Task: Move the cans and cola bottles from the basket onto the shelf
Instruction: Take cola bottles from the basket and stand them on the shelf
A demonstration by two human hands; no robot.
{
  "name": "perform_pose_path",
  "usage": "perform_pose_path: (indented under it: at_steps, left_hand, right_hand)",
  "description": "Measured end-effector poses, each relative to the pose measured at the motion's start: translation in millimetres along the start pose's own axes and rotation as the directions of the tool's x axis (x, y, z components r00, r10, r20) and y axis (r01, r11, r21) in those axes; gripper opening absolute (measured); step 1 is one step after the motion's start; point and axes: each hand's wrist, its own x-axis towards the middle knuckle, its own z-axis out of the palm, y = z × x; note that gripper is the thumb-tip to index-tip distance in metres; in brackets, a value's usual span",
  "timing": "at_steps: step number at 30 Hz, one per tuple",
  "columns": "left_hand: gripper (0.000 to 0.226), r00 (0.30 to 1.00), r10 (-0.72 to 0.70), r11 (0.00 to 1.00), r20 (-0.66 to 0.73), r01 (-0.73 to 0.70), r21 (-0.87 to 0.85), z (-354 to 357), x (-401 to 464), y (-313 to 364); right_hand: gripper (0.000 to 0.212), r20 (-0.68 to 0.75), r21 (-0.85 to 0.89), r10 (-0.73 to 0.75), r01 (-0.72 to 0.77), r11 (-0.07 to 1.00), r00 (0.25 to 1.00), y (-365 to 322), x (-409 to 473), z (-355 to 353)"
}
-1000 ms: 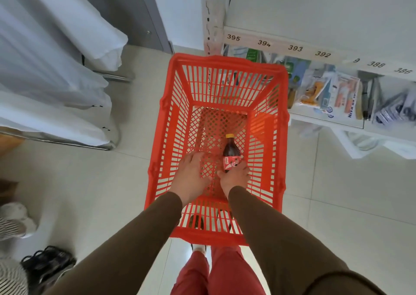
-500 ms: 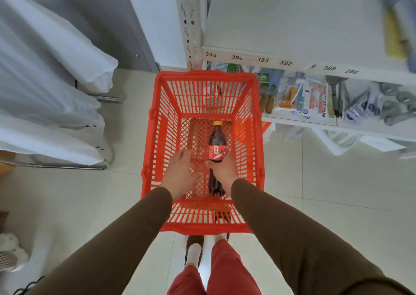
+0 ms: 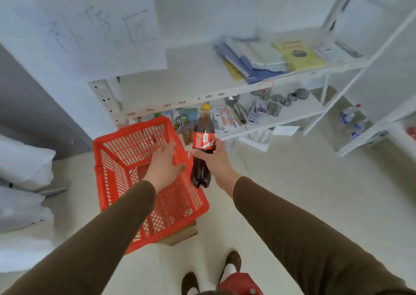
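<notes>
In the head view, the right hand point(image 3: 219, 159) grasps the cola bottle point(image 3: 203, 146) by its red label, just right of the red basket point(image 3: 117, 159), cap up and long axis tilted toward the white shelf point(image 3: 180, 78) beyond and above it. The left hand point(image 3: 164, 166) hovers spread and empty over the basket, so the right is nearer. Motion blur smears the shelf; the arms hide part of the basket floor.
</notes>
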Motion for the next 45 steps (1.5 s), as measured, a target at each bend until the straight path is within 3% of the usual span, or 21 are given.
perform_pose_path:
  at_steps: [4, 8, 16, 18, 21, 27, 38, 45]
  left_hand:
    - [0.065, 0.988, 0.147, 0.987, 0.048, -0.15, 0.051, 22, 15, 94]
    - [0.074, 0.93, 0.351, 0.931, 0.109, -0.359, 0.063, 84, 34, 201]
    - [0.073, 0.689, 0.663, 0.724, 0.293, -0.689, -0.017, 239, -90, 485]
    - [0.074, 0.636, 0.706, 0.681, 0.312, -0.73, -0.054, 275, -114, 532]
    - [0.077, 0.502, 0.78, 0.57, 0.373, -0.816, -0.094, 339, -160, 614]
    - [0.08, 0.282, 0.824, 0.367, 0.492, -0.927, -0.083, 442, -215, 740]
    - [0.079, 0.076, 0.801, 0.171, 0.594, -0.98, -0.104, 620, -232, 958]
    - [0.081, -0.083, 0.795, -0.026, 0.601, -0.994, -0.102, 708, -262, 1098]
  right_hand:
    - [0.061, -0.181, 0.071, -0.117, 0.132, 0.989, 0.976, -43, -43, -92]
    - [0.061, -0.389, 0.052, -0.213, 0.253, 0.966, 0.896, -68, -96, -204]
    - [0.062, -0.708, -0.07, -0.305, 0.366, 0.928, 0.637, -55, -244, -473]
    - [0.067, -0.736, -0.084, -0.304, 0.364, 0.928, 0.605, -48, -276, -524]
    - [0.069, -0.816, -0.092, -0.283, 0.37, 0.924, 0.504, -31, -334, -617]
    - [0.066, -0.928, -0.004, -0.147, 0.384, 0.923, 0.342, -7, -412, -758]
    - [0.052, -0.987, 0.116, 0.056, 0.417, 0.901, 0.154, 5, -456, -990]
    - [0.05, -0.996, 0.094, 0.089, 0.378, 0.921, 0.029, -3, -495, -1116]
